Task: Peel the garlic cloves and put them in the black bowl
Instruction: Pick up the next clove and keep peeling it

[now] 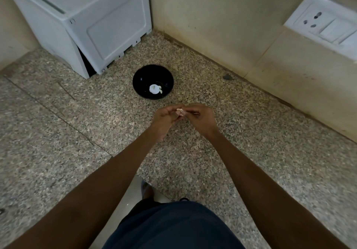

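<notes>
A black bowl (153, 81) stands on the speckled granite counter, with pale peeled garlic (155, 89) lying at its bottom. Just in front of the bowl, my left hand (165, 120) and my right hand (201, 118) meet above the counter. Between their fingertips is a small garlic clove (180, 110), pale with pinkish skin. My left hand's curled fingers hold it, and my right hand's thumb and fingers pinch at its skin. Most of the clove is hidden by the fingers.
A white appliance (92, 22) sits at the back left, close behind the bowl. The beige wall (222, 16) runs along the right, carrying a white socket and switch plate (324, 24). A small dark chip (228, 77) lies near the wall.
</notes>
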